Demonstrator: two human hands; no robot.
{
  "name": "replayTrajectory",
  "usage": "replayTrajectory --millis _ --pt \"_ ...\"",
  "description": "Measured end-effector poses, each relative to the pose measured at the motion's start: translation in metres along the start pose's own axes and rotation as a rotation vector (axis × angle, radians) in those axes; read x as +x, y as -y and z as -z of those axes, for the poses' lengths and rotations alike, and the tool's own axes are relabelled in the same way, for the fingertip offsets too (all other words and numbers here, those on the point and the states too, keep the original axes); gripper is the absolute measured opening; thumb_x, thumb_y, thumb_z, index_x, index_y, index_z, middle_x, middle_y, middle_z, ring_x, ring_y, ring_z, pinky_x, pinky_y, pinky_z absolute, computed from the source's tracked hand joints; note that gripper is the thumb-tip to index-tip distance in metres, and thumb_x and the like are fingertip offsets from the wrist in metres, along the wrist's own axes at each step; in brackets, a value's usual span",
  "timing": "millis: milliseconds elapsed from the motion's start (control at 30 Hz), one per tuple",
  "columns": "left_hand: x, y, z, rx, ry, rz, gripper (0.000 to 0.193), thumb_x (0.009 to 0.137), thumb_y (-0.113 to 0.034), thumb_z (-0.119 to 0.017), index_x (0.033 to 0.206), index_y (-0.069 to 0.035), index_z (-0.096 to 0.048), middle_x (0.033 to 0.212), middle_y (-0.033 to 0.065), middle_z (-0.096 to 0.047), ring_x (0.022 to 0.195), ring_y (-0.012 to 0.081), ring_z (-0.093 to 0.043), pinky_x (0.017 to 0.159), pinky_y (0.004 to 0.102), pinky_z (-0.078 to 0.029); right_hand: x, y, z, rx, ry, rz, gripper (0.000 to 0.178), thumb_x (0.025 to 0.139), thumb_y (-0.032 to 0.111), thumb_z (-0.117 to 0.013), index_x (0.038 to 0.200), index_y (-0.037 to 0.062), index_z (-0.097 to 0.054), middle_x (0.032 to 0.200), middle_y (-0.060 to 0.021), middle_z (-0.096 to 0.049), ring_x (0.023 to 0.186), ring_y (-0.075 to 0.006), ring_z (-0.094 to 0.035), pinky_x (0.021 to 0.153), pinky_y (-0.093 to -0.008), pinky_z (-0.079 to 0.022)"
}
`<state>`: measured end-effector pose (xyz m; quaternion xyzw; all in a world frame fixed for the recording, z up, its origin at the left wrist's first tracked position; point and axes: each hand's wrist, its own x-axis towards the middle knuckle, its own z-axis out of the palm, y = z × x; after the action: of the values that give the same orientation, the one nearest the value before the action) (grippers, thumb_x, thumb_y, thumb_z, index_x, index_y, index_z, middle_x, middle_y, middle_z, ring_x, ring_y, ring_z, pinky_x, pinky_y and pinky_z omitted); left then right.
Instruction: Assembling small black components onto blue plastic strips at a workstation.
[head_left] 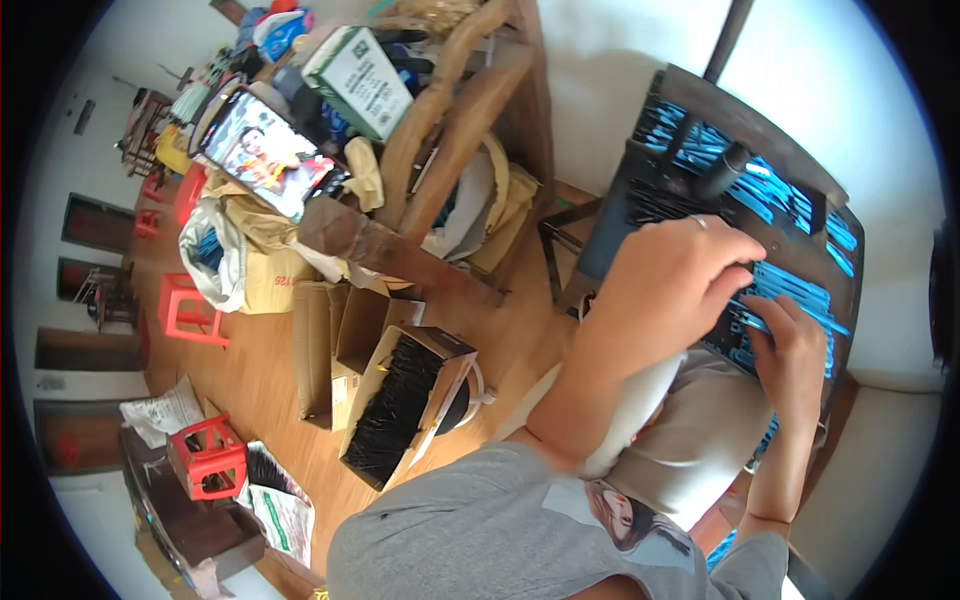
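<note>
My left hand, with a ring on one finger, reaches over the dark work table. Its fingers are bent and pressed together, and what they pinch is hidden. Close beside it, to the right and nearer to me, my right hand closes its thumb and fingers on a slim blue stick. Many similar blue sticks lie just beyond my right hand. More blue sticks fill the far side of the table. Thin black pieces lie in a heap beyond my left hand.
A dark upright post rises from the table. On the floor at left stand a carton of thin black pieces, an opened carton and red stools. A phone is propped by a wooden frame.
</note>
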<state>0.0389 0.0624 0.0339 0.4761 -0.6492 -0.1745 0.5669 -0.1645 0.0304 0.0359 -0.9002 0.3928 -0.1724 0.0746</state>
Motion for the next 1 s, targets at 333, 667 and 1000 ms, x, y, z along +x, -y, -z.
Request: replayTrajectory --millis 333,667,1000 --pt "0.004 -0.008 -0.004 -0.303 -0.003 0.259 0.019 0.085 -0.017 -0.07 0.087 0.002 -0.068 0.076 0.0099 -0.069 0.066 0.0158 -0.066 0.057 0.028 -0.048 -0.019 0.023 0.042 0.111 -0.177 0.129 0.032 0.066 0.001 -0.063 0.097 0.0014 -0.068 0.066 -0.0075 -0.047 0.056 -0.023 -0.051 0.05 -0.0324 -0.037" --pt "0.013 -0.013 -0.015 -0.722 0.508 0.535 0.033 0.085 -0.029 -0.072 0.079 0.003 -0.071 0.063 0.0026 -0.064 0.06 0.005 -0.056 0.052 0.0229 -0.043 -0.018 0.035 0.036 0.152 -0.29 0.54 0.045 0.061 0.015 -0.062 0.102 0.0003 -0.07 0.065 -0.0028 -0.043 0.052 -0.0163 -0.042 0.046 -0.0274 -0.027" --pt "0.011 -0.018 -0.016 -0.936 0.511 0.412 0.025 0.074 -0.001 -0.076 0.097 0.006 -0.068 0.077 0.0081 -0.069 0.067 0.0073 -0.064 0.062 0.0187 -0.051 -0.028 0.039 0.018 0.478 -0.395 0.388 0.013 0.081 0.011 -0.072 0.088 0.0016 -0.067 0.066 -0.0055 -0.052 0.056 -0.0167 -0.045 0.052 -0.0262 -0.035"
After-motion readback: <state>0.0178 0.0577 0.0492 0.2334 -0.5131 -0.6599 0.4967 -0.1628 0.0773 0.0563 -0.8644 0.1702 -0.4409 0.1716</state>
